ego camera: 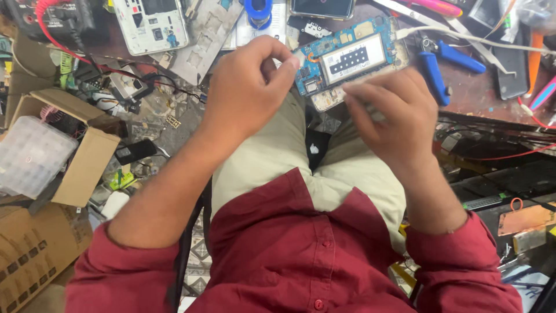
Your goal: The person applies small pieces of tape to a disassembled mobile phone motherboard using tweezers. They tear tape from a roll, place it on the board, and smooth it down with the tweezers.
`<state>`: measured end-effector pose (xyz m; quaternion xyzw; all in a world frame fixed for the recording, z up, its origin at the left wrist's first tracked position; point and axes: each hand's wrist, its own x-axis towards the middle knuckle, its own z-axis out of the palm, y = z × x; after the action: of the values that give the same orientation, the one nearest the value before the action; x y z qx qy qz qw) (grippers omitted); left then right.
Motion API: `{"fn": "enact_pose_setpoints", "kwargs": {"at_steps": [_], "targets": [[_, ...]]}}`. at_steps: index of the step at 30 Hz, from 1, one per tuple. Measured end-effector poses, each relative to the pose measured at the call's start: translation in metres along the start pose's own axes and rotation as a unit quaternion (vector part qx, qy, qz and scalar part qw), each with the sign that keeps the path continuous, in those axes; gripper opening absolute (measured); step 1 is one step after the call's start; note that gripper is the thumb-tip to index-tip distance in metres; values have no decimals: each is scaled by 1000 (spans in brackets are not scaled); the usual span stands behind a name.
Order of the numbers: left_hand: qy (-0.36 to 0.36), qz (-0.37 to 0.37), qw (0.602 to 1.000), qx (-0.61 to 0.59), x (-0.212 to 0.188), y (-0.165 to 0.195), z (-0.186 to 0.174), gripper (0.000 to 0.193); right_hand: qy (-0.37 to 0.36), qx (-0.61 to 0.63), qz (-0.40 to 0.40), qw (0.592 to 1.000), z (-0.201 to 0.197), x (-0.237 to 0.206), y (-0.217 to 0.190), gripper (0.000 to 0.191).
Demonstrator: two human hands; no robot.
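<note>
Both hands were up over the lap, and the opened phone [347,61] sat between them, blue circuit board facing up with its pale metal shield in the middle. Its long axis ran left to right, tilted a little, the far end rising toward the cluttered surface [480,93]. The left hand [246,87] had its thumb and fingertips pinched together on the near-left corner of the board, clamped right at the edge. The right hand [394,116] came in from the other side, lying just below and in front of the phone's lower edge; its fingers were curled and blurred, so I couldn't tell whether they gripped the frame or something small and pale against it. So the phone lay just beyond both hands, the left touching its end, the right along its underside. A white cable [463,36] ran off the phone's far right end. Blue-handled pliers [440,64] lay just beside it, a cardboard box [81,156] well off to the left.
</note>
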<state>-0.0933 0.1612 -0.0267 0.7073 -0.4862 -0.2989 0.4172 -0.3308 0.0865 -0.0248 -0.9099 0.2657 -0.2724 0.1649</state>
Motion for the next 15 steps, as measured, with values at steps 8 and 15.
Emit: {"fn": "enact_pose_setpoints", "kwargs": {"at_steps": [8,15], "targets": [[-57,-18,998,6,15,-9,11,22,-69,-21,-47,996,13,21,16,23],[-43,16,998,31,12,-10,13,19,-67,-7,-52,996,23,32,17,28]]}}
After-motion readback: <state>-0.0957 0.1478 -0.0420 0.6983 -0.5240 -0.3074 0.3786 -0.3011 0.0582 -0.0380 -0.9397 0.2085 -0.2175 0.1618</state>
